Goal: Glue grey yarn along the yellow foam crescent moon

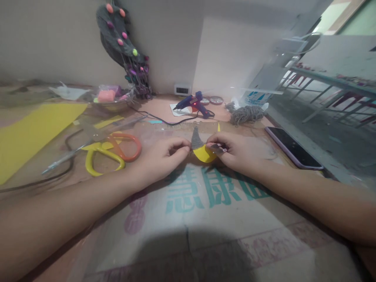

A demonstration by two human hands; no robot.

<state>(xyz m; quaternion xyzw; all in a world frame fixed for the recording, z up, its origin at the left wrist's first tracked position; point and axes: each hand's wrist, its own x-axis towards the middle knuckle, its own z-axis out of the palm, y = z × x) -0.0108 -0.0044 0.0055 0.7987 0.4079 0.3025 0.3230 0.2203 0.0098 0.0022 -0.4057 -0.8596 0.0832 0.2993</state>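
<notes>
Head camera shows us our two hands meeting over a flat cardboard sheet (205, 219) with green letters on it. Our left hand (164, 156) pinches the left edge of a small craft piece (201, 149), fingers pressed tight together. Our right hand (235, 150) pinches the other side of it, and maybe a little dark scrap too, but that part is blurry. The craft piece sits just above the cardboard, between both hands. It has a pointy gray top and a round yellow bottom.

To do this well, we think both pinches should stay near the edges, so the two colors line up and do not slide.

Two pairs of scissors (111, 152), orange and yellow, lie to our left. A blue glue gun (194, 103) rests far back, well apart from our hands. A phone (293, 148) lies to the right.
</notes>
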